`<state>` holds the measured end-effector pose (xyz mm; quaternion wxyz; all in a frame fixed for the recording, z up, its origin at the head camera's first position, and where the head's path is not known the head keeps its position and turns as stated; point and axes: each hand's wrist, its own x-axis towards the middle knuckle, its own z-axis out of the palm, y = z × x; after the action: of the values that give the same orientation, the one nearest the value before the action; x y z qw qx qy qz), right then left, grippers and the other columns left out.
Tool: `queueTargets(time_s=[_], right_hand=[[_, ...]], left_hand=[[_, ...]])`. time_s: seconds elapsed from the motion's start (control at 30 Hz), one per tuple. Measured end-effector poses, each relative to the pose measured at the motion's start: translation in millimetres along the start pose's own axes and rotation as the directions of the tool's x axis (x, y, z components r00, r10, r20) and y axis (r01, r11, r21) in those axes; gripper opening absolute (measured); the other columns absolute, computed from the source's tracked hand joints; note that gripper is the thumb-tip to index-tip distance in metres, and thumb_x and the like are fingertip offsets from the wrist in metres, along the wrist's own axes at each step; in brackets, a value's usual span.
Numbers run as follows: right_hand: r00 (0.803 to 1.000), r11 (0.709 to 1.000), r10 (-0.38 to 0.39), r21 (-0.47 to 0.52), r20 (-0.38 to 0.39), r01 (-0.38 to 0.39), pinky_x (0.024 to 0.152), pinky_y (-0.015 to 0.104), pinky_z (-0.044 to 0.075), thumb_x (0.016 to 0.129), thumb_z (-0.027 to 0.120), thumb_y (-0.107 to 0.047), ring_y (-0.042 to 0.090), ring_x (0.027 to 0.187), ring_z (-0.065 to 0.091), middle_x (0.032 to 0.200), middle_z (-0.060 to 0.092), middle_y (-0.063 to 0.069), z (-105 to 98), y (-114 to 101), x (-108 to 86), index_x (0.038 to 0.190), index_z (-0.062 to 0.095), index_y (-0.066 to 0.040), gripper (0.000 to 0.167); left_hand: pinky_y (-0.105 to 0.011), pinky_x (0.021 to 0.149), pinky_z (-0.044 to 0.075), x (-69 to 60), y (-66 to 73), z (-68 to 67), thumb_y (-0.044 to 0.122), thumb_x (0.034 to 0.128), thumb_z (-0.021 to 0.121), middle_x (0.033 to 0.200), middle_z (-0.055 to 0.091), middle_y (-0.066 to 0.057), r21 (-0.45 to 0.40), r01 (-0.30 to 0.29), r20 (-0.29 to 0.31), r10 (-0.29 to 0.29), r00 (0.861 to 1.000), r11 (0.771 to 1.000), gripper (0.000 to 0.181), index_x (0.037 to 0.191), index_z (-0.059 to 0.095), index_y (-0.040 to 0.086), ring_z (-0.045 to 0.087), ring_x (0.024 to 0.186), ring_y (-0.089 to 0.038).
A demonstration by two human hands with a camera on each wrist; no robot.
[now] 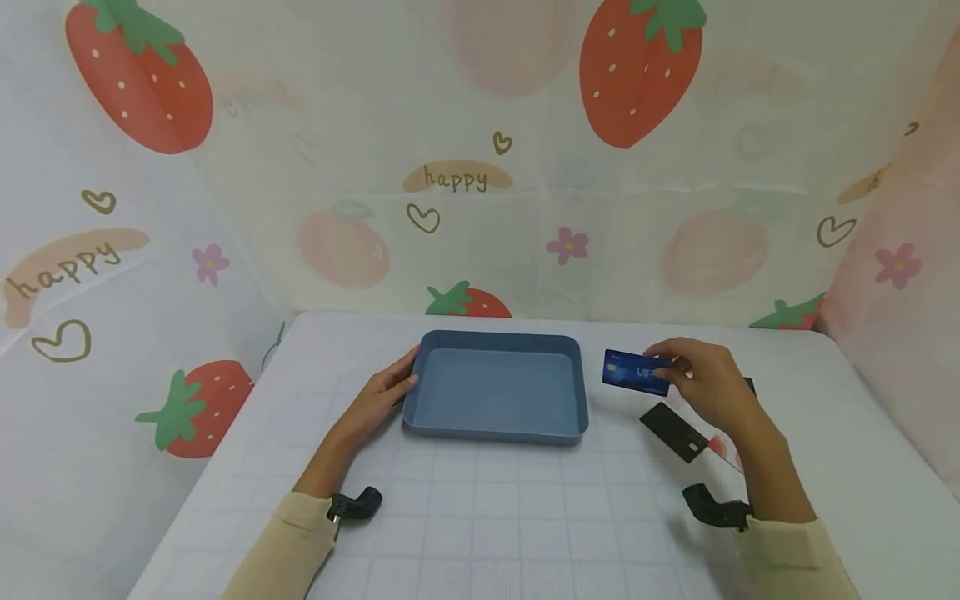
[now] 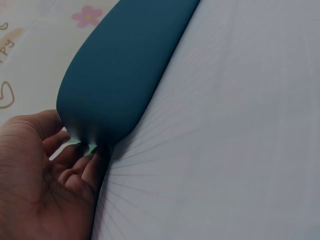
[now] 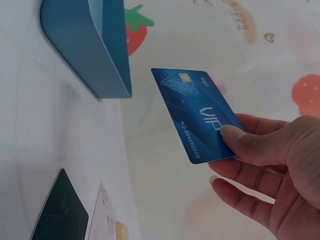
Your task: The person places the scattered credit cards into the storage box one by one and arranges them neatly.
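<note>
A blue VIP card (image 1: 627,372) is pinched by its right end between the thumb and fingers of my right hand (image 1: 712,383), raised above the table to the right of the tray. The right wrist view shows the card (image 3: 187,110) face on, the thumb of the hand (image 3: 270,165) on its printed side. My left hand (image 1: 375,404) holds the left side of the blue-grey tray (image 1: 495,437), thumb at the rim. In the left wrist view, fingers of that hand (image 2: 50,175) lie against the tray's outer wall (image 2: 115,75).
A black card (image 1: 673,431) lies on the table below the right hand, beside a white card with red print (image 1: 723,448). Partly hidden behind the right wrist is another dark item (image 1: 750,385). A strawberry-patterned cloth (image 1: 457,250) stands behind the table.
</note>
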<state>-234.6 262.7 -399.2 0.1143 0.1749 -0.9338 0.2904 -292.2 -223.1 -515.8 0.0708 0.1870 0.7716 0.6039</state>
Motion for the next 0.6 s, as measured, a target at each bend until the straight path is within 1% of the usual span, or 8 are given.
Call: queueTargets(time_s=[0.17,0.27,0.5,0.6], right_hand=[[1.000,1.000,-0.010,0.024,-0.006,0.010,0.077,0.048,0.061,0.090,0.068,0.010,0.033,0.092,0.071,0.108,0.073,0.017,1.3,-7.9,0.3,0.117,0.072,-0.003,0.030],[1.000,0.999,-0.025,0.034,-0.018,0.026,0.078,0.050,0.061,0.090,0.069,0.011,0.033,0.092,0.071,0.109,0.073,0.016,5.6,-11.4,1.2,0.117,0.072,-0.003,0.030],[0.991,0.992,-0.110,0.054,-0.071,0.114,0.076,0.047,0.062,0.087,0.073,0.011,0.029,0.087,0.072,0.105,0.075,0.013,20.9,-17.3,6.5,0.113,0.074,-0.004,0.030],[0.988,0.989,-0.131,0.057,-0.081,0.136,0.076,0.045,0.062,0.086,0.073,0.012,0.027,0.086,0.072,0.104,0.075,0.011,25.8,-19.3,8.0,0.112,0.074,-0.004,0.031]], left_hand=[[-0.045,0.123,0.020,0.5,-1.1,0.0,0.017,0.1092,0.048,0.168,0.019,-0.011,0.009,0.005,-0.004,-0.005,1.000,1.000,0.059,0.162,0.022,0.007,0.017,0.154,-0.026],[-0.047,0.123,0.019,0.6,-1.5,0.1,0.016,0.1092,0.048,0.168,0.019,-0.011,0.018,0.006,-0.007,-0.005,1.000,1.000,0.059,0.161,0.022,0.006,0.017,0.154,-0.027],[-0.045,0.123,0.019,0.4,-1.4,0.1,0.014,0.1092,0.047,0.168,0.019,-0.010,0.016,0.002,-0.009,-0.001,1.000,1.000,0.058,0.161,0.022,0.007,0.017,0.154,-0.026],[-0.046,0.123,0.019,0.7,-2.2,0.7,0.013,0.1091,0.047,0.167,0.020,-0.011,0.019,-0.003,-0.015,0.004,1.000,1.000,0.058,0.161,0.023,0.007,0.018,0.154,-0.027]])
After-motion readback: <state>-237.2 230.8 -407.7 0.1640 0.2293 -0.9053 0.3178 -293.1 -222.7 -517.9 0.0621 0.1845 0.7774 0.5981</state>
